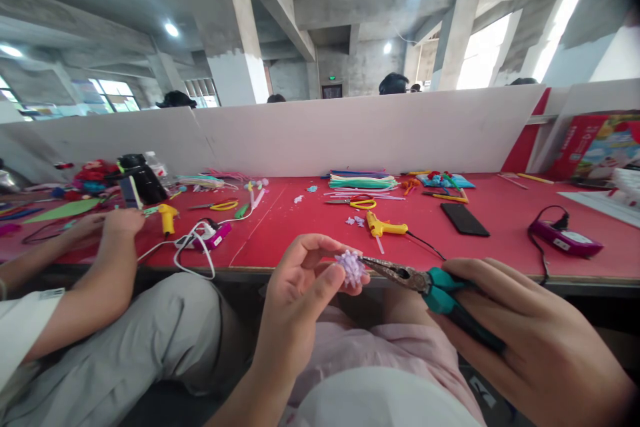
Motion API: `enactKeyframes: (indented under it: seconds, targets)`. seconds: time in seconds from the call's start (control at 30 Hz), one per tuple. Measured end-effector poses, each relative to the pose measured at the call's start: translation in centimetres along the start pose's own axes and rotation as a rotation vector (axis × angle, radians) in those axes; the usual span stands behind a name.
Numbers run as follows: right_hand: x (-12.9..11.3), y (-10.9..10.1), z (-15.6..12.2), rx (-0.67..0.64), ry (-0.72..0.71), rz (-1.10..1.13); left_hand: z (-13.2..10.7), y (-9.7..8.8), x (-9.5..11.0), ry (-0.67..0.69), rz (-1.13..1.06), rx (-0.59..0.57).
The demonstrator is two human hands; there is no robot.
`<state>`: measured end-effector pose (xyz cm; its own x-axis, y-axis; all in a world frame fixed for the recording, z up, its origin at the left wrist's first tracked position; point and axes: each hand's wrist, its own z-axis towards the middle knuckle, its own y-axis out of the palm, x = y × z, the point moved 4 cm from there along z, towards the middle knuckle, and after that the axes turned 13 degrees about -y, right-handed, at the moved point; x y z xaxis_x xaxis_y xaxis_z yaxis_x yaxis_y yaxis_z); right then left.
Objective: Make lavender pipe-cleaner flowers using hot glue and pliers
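Between the thumb and fingers of my left hand [300, 307] is a small lilac fuzzy ball with many short points [350, 268], held above my lap in front of the table edge. My right hand [530, 327] grips the teal and black handles of a pair of needle-nose pliers [407, 277]. The tips of the pliers meet the right side of the lilac ball; whether they pinch a strand of it is too small to tell. On the red table just beyond lies a yellow glue gun [386, 225], with lilac scraps [355, 221] beside it.
Yellow-handled scissors [363, 203] and a bundle of coloured pipe cleaners [363, 181] lie farther back on the red table [320, 233]. A black phone [465, 219] and a purple power strip [567, 238] are to the right. At left, a co-worker's hands [120, 223] work near a second glue gun [167, 218].
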<state>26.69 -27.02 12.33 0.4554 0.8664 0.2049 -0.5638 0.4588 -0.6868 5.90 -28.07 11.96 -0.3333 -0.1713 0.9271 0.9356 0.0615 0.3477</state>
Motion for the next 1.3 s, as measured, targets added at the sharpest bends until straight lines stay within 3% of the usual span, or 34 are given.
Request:
enactKeyframes:
  seconds: [0.3,0.47,0.7,0.93,1.3]
  targets:
    - [-0.8,-0.3,0.5,-0.027,-0.172,-0.338,0.2,-0.1,0.0,-0.067,0.011,0.008]
    - [-1.0,-0.5,1.0,-0.018,-0.253,-0.387,0.1,-0.2,0.1,-0.091,0.003,0.014]
    - [0.5,-0.7,0.3,-0.040,-0.069,-0.216,0.1,-0.1,0.3,-0.034,-0.033,0.025]
    - [0.6,-0.2,-0.3,-0.045,0.029,-0.020,0.0,-0.1,0.3,-0.003,-0.026,0.034]
    - [0.4,-0.1,-0.3,-0.023,0.045,-0.004,-0.1,0.1,0.3,-0.061,-0.052,0.029]
